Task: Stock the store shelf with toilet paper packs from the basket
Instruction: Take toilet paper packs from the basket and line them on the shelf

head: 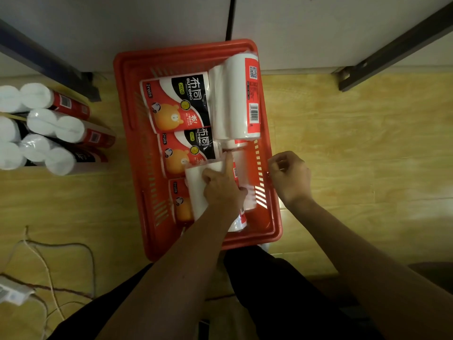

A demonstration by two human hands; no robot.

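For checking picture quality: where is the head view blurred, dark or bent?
Head view: motion blur smears the pack under the left hand and the upright pack; corners darken; wide-angle lens bends the shelf edges; a bright patch lies on the basket floor; the right hand looks sharper.

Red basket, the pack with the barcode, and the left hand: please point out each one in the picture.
Red basket (275,218): head view, right rim.
Pack with the barcode (232,99): head view, white side.
Left hand (221,190): head view, back of hand.
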